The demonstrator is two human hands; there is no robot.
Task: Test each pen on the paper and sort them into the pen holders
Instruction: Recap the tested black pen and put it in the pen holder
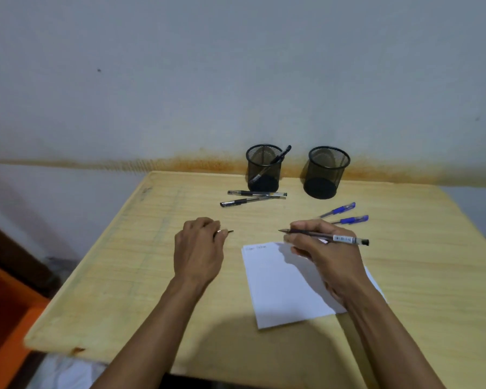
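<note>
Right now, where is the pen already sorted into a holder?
In the head view, the black pen leans in the left mesh holder at the table's far edge, beside the right holder.

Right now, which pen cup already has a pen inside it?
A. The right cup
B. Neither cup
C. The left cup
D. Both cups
C: a dark pen leans inside the left cup, its end poking over the rim, while the right cup shows only empty mesh.
</note>
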